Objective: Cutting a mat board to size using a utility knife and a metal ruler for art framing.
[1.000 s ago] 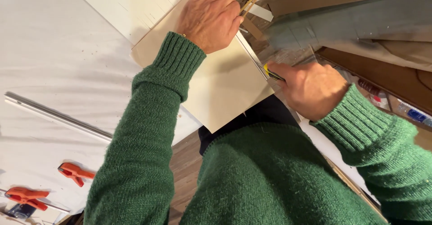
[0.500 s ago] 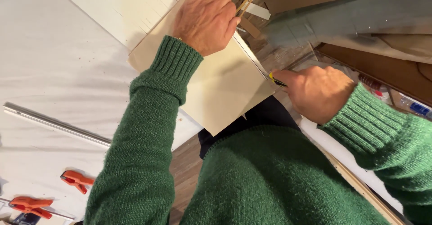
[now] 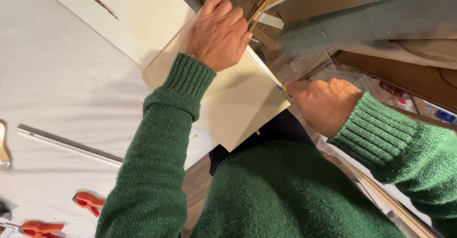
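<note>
White worktable, pale board overhanging its edge, both your hands on it.

Your left hand (image 3: 219,33) lies flat on the pale board (image 3: 228,109), fingers pressed together and curled over the far edge at 12 o'clock. That board is a thin, cream, square-cut panel, plain-faced, resting on the white table (image 3: 62,81) and jutting past it at 5 o'clock above your lap. Your right hand (image 3: 326,105) is closed in a fist at 3 o'clock, touching the board's right edge, pinching a small yellow-tipped tool (image 3: 284,89); its kind cannot be told. A metal strip (image 3: 66,144) and orange clamps (image 3: 88,202) lie at 8 o'clock. Against half a second ago, your right hand sits nearer the board's near corner; your left hand is unchanged.
</note>
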